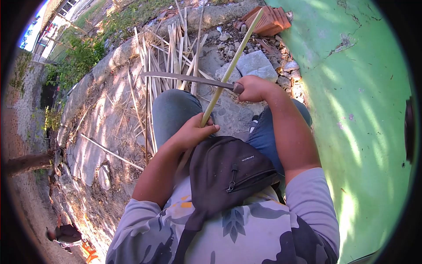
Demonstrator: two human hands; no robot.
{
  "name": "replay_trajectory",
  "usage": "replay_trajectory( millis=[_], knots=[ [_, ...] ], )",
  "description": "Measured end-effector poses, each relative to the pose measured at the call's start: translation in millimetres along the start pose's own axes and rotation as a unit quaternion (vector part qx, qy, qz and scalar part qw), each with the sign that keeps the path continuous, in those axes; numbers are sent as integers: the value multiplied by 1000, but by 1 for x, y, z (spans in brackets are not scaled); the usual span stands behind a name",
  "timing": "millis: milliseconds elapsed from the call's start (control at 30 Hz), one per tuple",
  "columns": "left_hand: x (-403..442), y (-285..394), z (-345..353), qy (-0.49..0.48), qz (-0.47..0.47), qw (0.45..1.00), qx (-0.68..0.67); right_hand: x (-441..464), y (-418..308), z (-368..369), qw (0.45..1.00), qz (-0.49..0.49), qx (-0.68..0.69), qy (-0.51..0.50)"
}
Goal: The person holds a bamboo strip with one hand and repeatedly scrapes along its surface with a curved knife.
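My left hand [196, 130] is closed round the lower part of a long, pale green-yellow strip [230, 68], which looks like split bamboo. The strip slants up and away to the right, its far end near the orange bricks. In my right hand [255, 89] is the handle of a machete [189, 78]. Its long, dark, slightly curved blade points left and crosses the strip above my left hand; whether the edge bites into the strip I cannot tell. Behind the blade lies a pile of pale split strips [176, 48].
A green wall [347, 110] rises close on my right. Beyond my knees are a grey stone block [257, 66], rubble and orange hollow bricks [269, 22]. A dark bag [228, 171] hangs across my chest. One loose strip [112, 152] lies left; a person [66, 233] is farther off, lower left.
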State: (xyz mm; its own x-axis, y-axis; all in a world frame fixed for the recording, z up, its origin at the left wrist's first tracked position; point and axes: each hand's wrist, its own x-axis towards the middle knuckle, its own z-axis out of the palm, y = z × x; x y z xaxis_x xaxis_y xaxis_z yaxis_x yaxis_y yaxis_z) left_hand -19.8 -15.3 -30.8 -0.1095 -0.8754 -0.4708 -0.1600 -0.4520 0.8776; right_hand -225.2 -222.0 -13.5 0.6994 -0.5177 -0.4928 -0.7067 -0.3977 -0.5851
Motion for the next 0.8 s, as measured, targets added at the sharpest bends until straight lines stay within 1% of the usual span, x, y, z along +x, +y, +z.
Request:
replay_trajectory(
  millis=[33, 133, 233, 333, 433, 533, 633, 733, 767, 800],
  knots=[
    [-2, -1, 1, 1, 0, 1000, 5, 1, 2, -2, 1000, 1, -3, -5],
    [-2, -2, 0, 7, -3, 1000, -11, 9, 8, -5, 997, 49, 57, -2],
    [-3, -2, -3, 7, -6, 1000, -16, 9, 5, 1, 999, 35, 25, 34],
    [-5, 0, -3, 1, -27, 999, -45, 2, -4, 1, 999, 10, 11, 33],
    [-4, 3, -2, -6, -16, 1000, -21, -11, -20, 1, 998, 4, -54, 41],
    [-3, -7, 1, 2, 21, 999, 24, -2, 2, -1, 1000, 10, -22, 17],
    [-3, 0, -1, -6, 3, 1000, -19, 13, 16, -3, 996, 34, 51, 57],
    [-4, -3, -4, -7, 9, 1000, -25, 12, 16, 1, 996, 24, 23, 79],
    [-5, -3, -5, -9, -1, 1000, -28, 13, 19, 5, 995, 9, 35, 89],
    [-7, 3, -6, -12, -12, 999, -30, 11, 15, 6, 997, 8, 22, 75]
  ],
)
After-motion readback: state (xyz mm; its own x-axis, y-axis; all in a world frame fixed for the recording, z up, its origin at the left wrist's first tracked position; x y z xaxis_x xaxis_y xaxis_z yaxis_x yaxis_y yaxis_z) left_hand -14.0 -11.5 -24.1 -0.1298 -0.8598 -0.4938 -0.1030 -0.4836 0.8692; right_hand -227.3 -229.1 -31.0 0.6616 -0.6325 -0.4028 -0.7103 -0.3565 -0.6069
